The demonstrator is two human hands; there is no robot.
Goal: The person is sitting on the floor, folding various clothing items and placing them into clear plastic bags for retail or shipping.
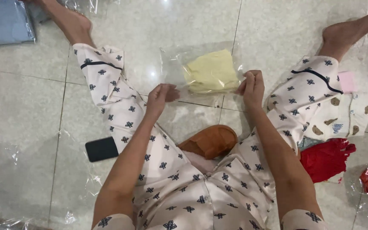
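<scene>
Up close, the fingertips of the left hand (160, 97) are pinched together on the near left edge of a clear plastic bag (173, 57), and the right hand (251, 85) is clenched the same way on the bag's near right corner, so both hands grasp the film and not the cloth inside. The bag lies flat on the tiled floor (22, 110) at twelve o'clock from the person, between the spread legs, with a folded pale yellow garment (211, 70) inside it toward the right. It looks light and soft; the film seems thin, slick and easily creased, so a pinch at the edges or corners would likely serve better than a grip on the middle. Farther out, a brown slipper (209, 140) sits at six o'clock from the bag, a black phone (102, 149) at eight o'clock, red cloth (326, 158) at four o'clock, a bear-print garment (341, 119) at three o'clock, and a bagged blue garment (6, 20) at ten o'clock.
</scene>
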